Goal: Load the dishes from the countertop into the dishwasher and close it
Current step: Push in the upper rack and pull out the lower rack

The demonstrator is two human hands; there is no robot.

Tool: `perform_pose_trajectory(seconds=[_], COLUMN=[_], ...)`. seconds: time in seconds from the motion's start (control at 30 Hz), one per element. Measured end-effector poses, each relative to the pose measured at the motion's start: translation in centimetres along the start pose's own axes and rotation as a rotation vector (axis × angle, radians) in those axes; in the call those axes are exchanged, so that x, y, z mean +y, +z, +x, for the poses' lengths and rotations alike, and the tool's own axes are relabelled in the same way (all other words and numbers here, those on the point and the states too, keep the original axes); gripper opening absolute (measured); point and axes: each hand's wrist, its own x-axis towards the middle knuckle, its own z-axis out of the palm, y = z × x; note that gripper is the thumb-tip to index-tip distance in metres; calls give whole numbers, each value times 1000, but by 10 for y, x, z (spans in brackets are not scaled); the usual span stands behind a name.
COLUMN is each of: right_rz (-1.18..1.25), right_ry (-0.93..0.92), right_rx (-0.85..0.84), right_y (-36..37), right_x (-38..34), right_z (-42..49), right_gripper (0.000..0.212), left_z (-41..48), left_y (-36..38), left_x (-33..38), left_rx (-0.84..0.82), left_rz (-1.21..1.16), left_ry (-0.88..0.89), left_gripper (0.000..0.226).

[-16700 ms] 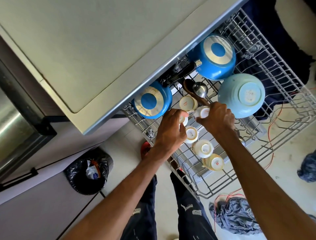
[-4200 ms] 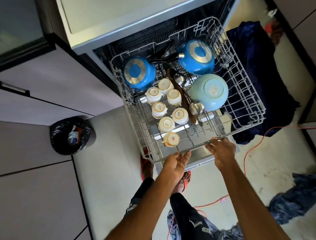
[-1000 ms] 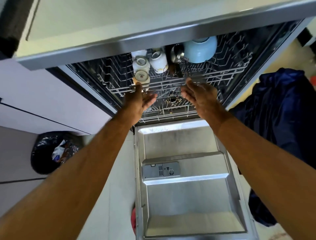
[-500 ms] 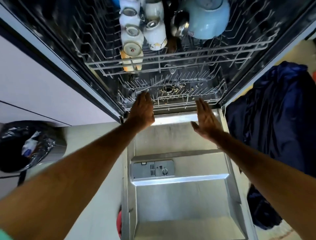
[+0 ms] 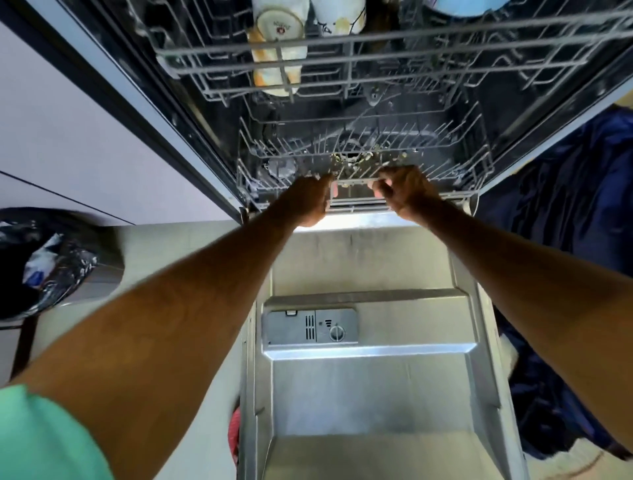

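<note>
The door [image 5: 370,394] lies open nearest, with a dispenser [image 5: 310,327] on it. Past its far edge sits the lower rack [image 5: 462,161], with the left hand [image 5: 308,200] and right hand [image 5: 406,192] gripping its near rail. The upper rack [image 5: 411,48] above holds cups [image 5: 275,44] on the left and a bowl [image 5: 466,3] on the right. A bin [image 5: 51,263] stands left of the door and a cloth [image 5: 565,205] lies to its right.

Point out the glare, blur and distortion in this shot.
Head view: glare streaks the steel door; the bin and left forearm are motion-blurred; the wide lens splays the sides of the dishwasher; it is dim behind the lower rack.
</note>
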Motion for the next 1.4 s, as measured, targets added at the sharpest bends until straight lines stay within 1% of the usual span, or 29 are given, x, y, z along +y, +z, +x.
perform_pose_trajectory(seconds=[0.07, 0.1, 0.17, 0.23, 0.3, 0.43, 0.53, 0.6, 0.67, 0.83, 0.93, 1.03, 1.13, 1.2, 1.3, 1.4], right_rz=[-23, 35, 152, 246, 290, 339, 314, 315, 294, 351, 364, 347, 326, 345, 387, 416], right_ry=[-46, -49, -55, -7, 8, 35, 51, 41, 50, 160, 169, 181, 216, 247, 306, 326], right_rx=[-54, -66, -97, -118, -140, -256, -282, -300, -325, -485, -496, -530, -555, -563, -543, -562], right_y=[0, 4, 8, 9, 8, 14, 28, 35, 44, 53, 56, 63, 73, 73, 70, 71], right_x=[-1, -3, -7, -8, -12, -18, -21, -26, -31, -42, -52, -57, -60, -63, -65, -64], right_z=[-21, -33, -56, -77, -97, -147, -188, -217, -245, -303, -335, -365, -392, -404, -404, -401], right_gripper=[32, 30, 31, 32, 32, 32, 28, 24, 27, 29, 28, 26, 25, 24, 25, 24], left_z=[-16, -24, -40, -59, -77, -123, -160, -184, -208, -263, -291, -317, -341, -353, -358, -352], left_y=[2, 6, 17, 28, 38, 57, 70, 80, 89, 110, 123, 137, 151, 159, 164, 161], left_x=[10, 14, 22, 33, 44, 62, 73, 81, 90, 109, 116, 122, 131, 137, 138, 137], left_rx=[-6, -6, -3, -10, -40, -101, -170, -189, -229, -299, -356, -372, -403, -401, -355, -408], left_rz=[-10, -13, 13, 34, 38, 56, 108, 105, 86, 32, 3, 12, -34, -59, -104, -85], left_ry=[20, 23, 9, -18, -28, -53, -43, -23, -35, -38, -52, -42, -69, -93, -130, -117], left_gripper=[39, 33, 33, 34, 33, 22, 27, 27, 26, 26, 26, 26, 26, 24, 23, 21])
